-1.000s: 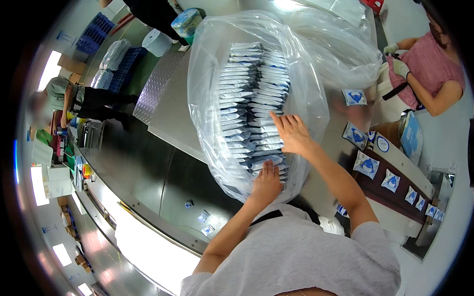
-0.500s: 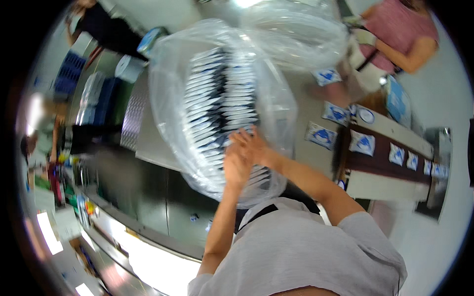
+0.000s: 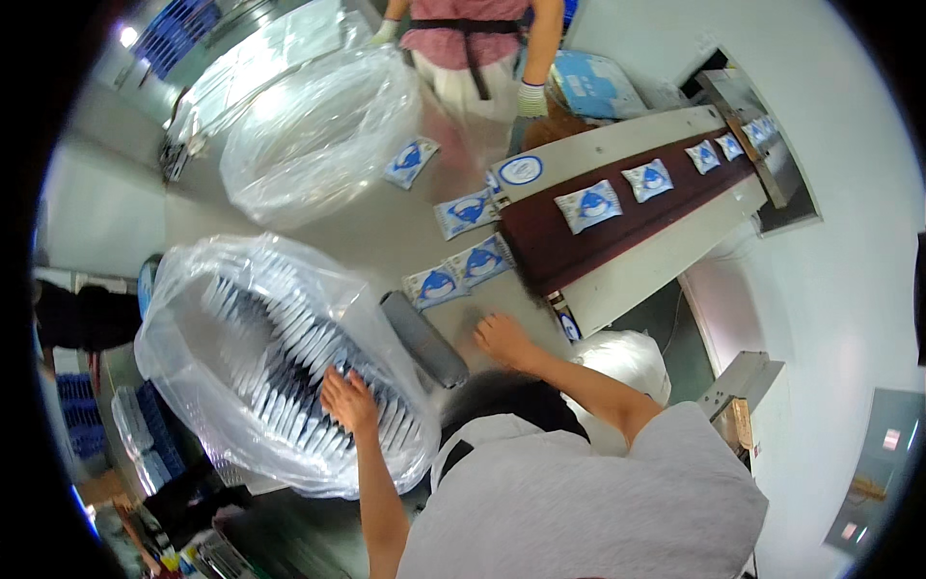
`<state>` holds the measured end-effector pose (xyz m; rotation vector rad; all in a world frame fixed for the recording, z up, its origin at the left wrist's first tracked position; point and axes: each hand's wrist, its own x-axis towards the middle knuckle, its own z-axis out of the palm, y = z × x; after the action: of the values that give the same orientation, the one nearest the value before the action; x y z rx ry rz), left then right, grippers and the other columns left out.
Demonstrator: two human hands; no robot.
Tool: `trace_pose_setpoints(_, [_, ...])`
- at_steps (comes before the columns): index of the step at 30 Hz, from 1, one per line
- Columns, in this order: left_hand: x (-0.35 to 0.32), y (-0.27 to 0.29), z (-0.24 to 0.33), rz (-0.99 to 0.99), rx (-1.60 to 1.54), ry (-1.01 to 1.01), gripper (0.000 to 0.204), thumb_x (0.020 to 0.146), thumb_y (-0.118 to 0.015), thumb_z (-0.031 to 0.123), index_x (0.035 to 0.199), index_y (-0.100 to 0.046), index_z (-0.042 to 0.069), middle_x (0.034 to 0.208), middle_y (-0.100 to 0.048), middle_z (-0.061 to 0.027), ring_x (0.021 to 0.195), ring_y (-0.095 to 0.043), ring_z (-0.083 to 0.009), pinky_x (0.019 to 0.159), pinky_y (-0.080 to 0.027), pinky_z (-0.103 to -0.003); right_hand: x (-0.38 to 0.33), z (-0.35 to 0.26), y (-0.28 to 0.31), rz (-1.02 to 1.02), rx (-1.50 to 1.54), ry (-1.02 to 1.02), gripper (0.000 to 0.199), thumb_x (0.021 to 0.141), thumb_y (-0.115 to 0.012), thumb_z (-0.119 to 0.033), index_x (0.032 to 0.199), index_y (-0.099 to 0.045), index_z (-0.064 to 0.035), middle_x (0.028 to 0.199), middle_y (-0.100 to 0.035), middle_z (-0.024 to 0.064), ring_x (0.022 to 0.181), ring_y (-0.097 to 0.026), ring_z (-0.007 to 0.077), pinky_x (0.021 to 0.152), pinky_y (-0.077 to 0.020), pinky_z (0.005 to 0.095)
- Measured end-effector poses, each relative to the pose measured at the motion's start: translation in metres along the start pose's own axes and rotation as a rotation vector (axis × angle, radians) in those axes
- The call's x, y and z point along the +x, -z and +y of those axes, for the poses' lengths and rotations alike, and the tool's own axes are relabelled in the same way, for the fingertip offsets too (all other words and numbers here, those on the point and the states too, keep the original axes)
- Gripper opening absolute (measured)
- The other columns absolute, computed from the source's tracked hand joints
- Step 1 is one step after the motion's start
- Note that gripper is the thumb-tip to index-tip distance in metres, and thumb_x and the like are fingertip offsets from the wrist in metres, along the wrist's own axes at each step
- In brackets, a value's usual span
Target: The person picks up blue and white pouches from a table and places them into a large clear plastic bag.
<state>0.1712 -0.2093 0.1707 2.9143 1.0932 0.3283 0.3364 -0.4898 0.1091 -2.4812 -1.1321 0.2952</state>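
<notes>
A large clear plastic bag (image 3: 178, 299) stands open on the table, holding rows of small white-and-blue packets (image 3: 289, 314) packed on edge. My left hand (image 3: 349, 400) reaches inside it, fingers partly spread and touching the tops of the packets. Over the table to the right of the bag is my right hand (image 3: 502, 340), its fingers loosely bent and apart with nothing seen in them. Just beyond it lie two flat packets, one packet (image 3: 479, 261) overlapping another packet (image 3: 434, 285). A dark grey oblong object (image 3: 424, 340) sits between the bag and my right hand.
A dark red conveyor belt (image 3: 535, 232) carries several packets from the right. More packets (image 3: 466, 212) lie by its end. Across the table (image 3: 318, 232), a person in a pink top (image 3: 463, 43) wears gloves. A second clear bag (image 3: 318, 145) stands at the far left.
My view has swung right toward the conveyor. My hands, together over the packets before, are now apart: the left stays in the bag, the right has moved out over the table.
</notes>
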Motion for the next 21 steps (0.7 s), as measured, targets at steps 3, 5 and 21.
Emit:
trace_pose_setpoints(3, [-0.001, 0.000, -0.006, -0.015, -0.001, -0.002, 0.043, 0.096, -0.036, 0.036, 0.120, -0.046, 0.002, 0.115, -0.054, -0.0155, 0.108, -0.050, -0.0321, 0.092, -0.035, -0.044, -0.029, 0.025, -0.022, -0.047, -0.157, 0.076, 0.021, 0.084, -0.049, -0.023, 0.086, -0.060, -0.0051, 0.086, -0.060, 0.0123, 0.082, -0.057, 0.0287, 0.078, -0.0454, 0.0428])
trace_pose_setpoints(5, [-0.002, 0.001, -0.008, -0.024, 0.013, -0.006, 0.043, 0.096, -0.036, 0.036, 0.120, -0.046, 0.001, 0.116, -0.054, -0.0152, 0.109, -0.049, -0.0324, 0.093, -0.035, -0.044, -0.026, 0.035, -0.024, -0.133, -0.121, 0.129, 0.019, 0.085, -0.049, -0.021, 0.087, -0.060, -0.0058, 0.086, -0.061, 0.0137, 0.082, -0.058, 0.0300, 0.076, -0.0455, 0.0436])
trace_pose_setpoints(21, [0.000, 0.004, 0.007, -0.153, 0.136, 0.064, 0.047, 0.098, -0.025, 0.038, 0.124, -0.044, 0.003, 0.120, -0.052, -0.0152, 0.112, -0.048, -0.0308, 0.092, -0.034, -0.042, 0.102, 0.314, 0.239, -0.081, -0.389, -0.249, 0.027, 0.081, -0.055, -0.018, 0.107, -0.056, -0.0124, 0.110, -0.057, 0.0077, 0.104, -0.055, 0.0286, 0.081, -0.0464, 0.0485])
